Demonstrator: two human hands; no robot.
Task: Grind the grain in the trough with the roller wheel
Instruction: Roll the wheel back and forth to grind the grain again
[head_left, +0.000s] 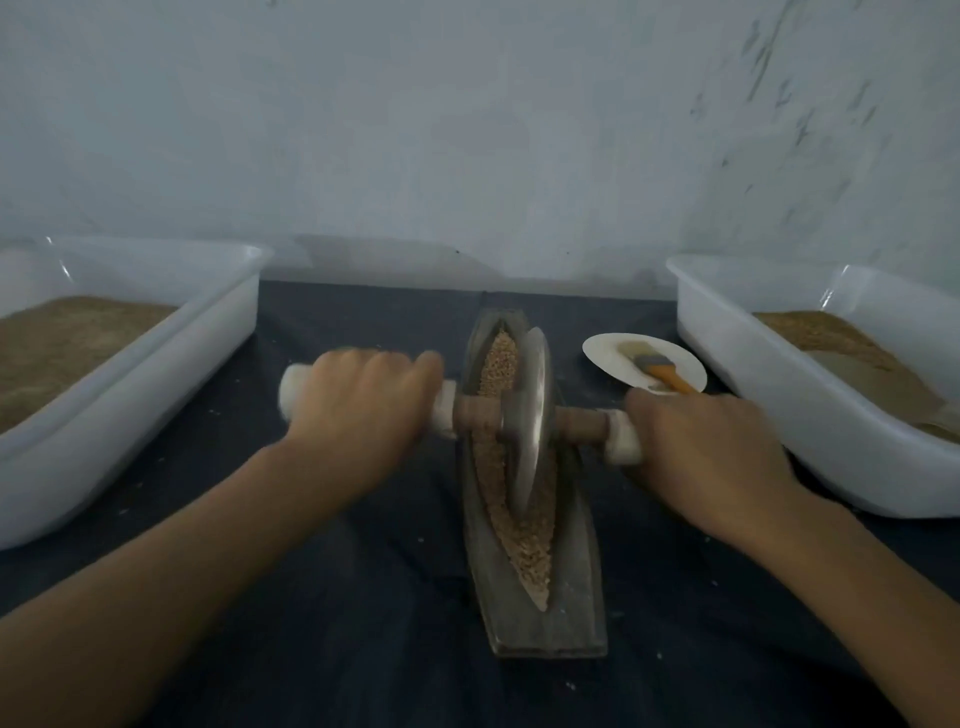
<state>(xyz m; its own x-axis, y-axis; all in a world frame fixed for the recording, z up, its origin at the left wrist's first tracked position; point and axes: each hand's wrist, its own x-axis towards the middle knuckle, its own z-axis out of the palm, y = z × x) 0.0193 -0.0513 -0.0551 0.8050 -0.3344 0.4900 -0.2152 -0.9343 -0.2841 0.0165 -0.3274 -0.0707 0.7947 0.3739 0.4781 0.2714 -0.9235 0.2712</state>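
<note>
While both my hands bear on the axle, the stock on the dark worktop (363, 649) reads from the left as follows. Left tub (156, 364): white plastic, holding brown meal, well apart from the work. Left hand (358, 410): grip clamped round the white-wrapped end of the handle (582, 421). Trough (550, 597): long, boat-shaped, lying lengthways away from me, with grain (498, 364) along its groove. Roller wheel (532, 415): metal disc standing in the groove near the middle, leaning a little. Right hand (706, 457): grip clamped on the other wrapped end. Plate (602, 353): white, just beyond that hand, carrying a brush (660, 369). Right tub (779, 395): white, brown meal inside. Risks, as I judge them: uneven pressure between my hands could tip the wheel and ride it up the groove wall, spilling grain onto the worktop; a long stroke could knock my right knuckles against the plate.
</note>
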